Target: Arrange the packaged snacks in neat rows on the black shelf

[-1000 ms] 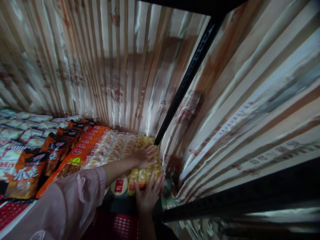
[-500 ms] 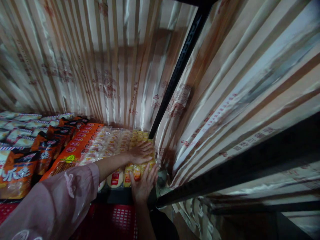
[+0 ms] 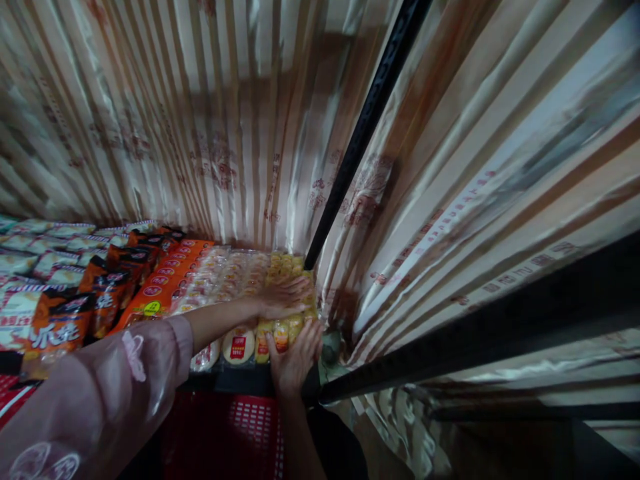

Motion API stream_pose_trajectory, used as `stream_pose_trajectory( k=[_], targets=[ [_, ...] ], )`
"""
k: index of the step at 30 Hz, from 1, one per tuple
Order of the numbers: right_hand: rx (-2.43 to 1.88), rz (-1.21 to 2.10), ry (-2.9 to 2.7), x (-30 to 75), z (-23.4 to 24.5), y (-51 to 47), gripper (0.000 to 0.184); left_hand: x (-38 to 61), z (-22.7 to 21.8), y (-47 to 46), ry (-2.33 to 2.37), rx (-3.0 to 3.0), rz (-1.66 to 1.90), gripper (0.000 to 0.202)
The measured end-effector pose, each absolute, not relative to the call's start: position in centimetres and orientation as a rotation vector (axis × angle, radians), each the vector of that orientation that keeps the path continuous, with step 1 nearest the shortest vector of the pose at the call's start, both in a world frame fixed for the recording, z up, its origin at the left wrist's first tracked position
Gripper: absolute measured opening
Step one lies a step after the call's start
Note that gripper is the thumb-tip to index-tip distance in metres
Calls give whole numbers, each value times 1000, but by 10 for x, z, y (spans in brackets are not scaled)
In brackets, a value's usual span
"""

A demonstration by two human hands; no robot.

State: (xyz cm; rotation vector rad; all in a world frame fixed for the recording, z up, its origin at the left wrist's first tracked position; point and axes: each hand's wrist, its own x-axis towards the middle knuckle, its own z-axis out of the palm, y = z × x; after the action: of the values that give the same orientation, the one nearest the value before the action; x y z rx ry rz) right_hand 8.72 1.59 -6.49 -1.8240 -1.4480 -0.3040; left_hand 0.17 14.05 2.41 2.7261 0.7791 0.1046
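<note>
A: The left hand [image 3: 283, 297] is lying flat, palm down, fingers stretched out, on top of the row of yellow snack packets [image 3: 289, 265], and it is gripping nothing.
B: And the right hand [image 3: 295, 357]?
A: It is pressing open against the near end of that same row, fingers spread, closing round nothing.
B: Where is the row sitting?
A: At the right end of the shelf, just beside the black post [image 3: 360, 140] and the striped curtain [image 3: 200, 120]. Clear packs of round cakes [image 3: 225, 277] are lying against it on the left, then orange packs [image 3: 163, 283] and dark chip bags [image 3: 60, 327].
B: And below?
A: A red basket [image 3: 240, 433] is showing beside the pink sleeve [image 3: 100, 400].
</note>
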Motion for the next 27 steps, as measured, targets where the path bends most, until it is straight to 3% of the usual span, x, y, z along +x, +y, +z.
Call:
stream_pose_trajectory(
  k=[7, 18, 27],
  targets=[
    [-1820, -317, -1475, 87, -65, 15, 97, -15, -6, 137, 810, 2790, 132, 58],
    [-1784, -336, -1475, 86, -63, 15, 96, -30, -14, 138, 1004, 2736, 160, 62],
    [-1793, -319, -1482, 88, -67, 14, 96, -18, 27, 114, 791, 2734, 145, 61]
  ],
)
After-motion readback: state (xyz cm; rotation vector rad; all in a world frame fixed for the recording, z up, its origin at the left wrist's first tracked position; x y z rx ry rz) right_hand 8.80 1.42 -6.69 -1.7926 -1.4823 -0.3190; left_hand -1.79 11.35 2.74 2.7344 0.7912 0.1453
